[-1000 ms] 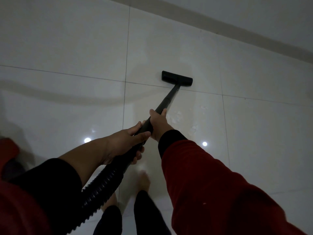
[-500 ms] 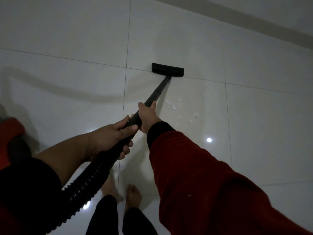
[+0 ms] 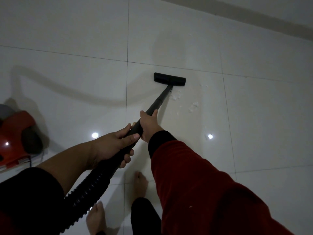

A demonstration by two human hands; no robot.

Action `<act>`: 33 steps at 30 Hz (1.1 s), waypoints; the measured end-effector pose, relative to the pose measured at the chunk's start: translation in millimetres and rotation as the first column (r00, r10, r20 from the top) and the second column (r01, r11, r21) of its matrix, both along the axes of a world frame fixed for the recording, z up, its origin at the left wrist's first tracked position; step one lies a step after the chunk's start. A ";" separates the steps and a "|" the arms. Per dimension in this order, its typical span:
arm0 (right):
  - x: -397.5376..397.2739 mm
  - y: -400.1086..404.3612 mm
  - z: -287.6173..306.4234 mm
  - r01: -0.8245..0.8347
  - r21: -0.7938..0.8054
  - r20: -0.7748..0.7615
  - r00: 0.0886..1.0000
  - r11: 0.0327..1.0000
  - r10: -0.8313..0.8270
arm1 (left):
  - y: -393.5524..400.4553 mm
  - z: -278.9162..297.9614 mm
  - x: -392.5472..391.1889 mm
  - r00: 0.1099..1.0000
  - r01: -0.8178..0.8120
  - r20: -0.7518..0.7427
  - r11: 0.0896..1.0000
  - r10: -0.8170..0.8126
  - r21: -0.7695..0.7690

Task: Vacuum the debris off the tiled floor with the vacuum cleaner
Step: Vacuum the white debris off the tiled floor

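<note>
Both hands gripped the vacuum's long black wand (image 3: 159, 100): the right hand (image 3: 149, 125) was wrapped round the tube further down its length, the left hand (image 3: 113, 148) closed round the thicker handle end just where the black ribbed hose (image 3: 88, 189) joined it, thumb lying along the top. The flat black rectangular floor nozzle (image 3: 169, 79) sat on the glossy white tiled floor (image 3: 67, 39), just short of a grout line, and the scattered white crumbs of debris (image 3: 193, 106) lay to its right and a little nearer the person, close beside the wand but not under the nozzle. Compared with half a second before, the nozzle had come back from the grout line towards the person, and the red canister body of the vacuum cleaner (image 3: 15, 138) showed more fully at the left edge, so the view had swung left. The crumbs looked about as numerous as they had then, though in the dim light the smaller specks were hard to count. That suggested the stroke had run alongside the mess rather than over it; the next pass would probably need the nozzle shifted right so its mouth covered the white bits.
</note>
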State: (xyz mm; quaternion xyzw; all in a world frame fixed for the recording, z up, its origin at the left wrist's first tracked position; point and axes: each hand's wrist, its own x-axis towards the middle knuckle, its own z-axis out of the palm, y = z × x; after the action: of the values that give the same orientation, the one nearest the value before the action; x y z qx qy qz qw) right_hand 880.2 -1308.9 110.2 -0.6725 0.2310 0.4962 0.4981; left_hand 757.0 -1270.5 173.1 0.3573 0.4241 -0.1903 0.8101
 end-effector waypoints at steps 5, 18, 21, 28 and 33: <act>-42.9 -17.3 2.4 0.033 -0.009 -0.003 0.999 0.999 -0.033 | -13.4 -2.3 -41.9 0.999 0.043 0.009 0.999 -0.043 0.002; -104.8 -53.5 2.3 0.117 -0.025 0.014 0.993 0.993 -0.117 | -37.4 1.0 -105.6 0.987 0.155 0.036 0.986 -0.158 0.061; -107.1 -60.6 0.7 0.116 -0.023 0.026 0.993 0.993 -0.115 | -45.1 0.8 -107.9 0.987 0.157 0.037 0.986 -0.159 0.055; -114.9 -86.7 -6.8 0.120 -0.016 0.027 0.992 0.993 -0.119 | -73.8 1.8 -109.7 0.989 0.146 0.009 0.989 -0.146 0.039; -123.9 -102.3 -2.2 0.154 -0.018 0.001 0.988 0.988 -0.154 | -86.0 6.1 -118.5 0.987 0.158 0.006 0.987 -0.158 0.032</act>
State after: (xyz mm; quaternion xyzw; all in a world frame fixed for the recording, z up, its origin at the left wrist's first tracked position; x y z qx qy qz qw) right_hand 756.3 -1411.1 108.0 -0.6569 0.2868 0.4544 0.5289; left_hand 638.6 -1356.4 179.2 0.4035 0.3939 -0.2457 0.7885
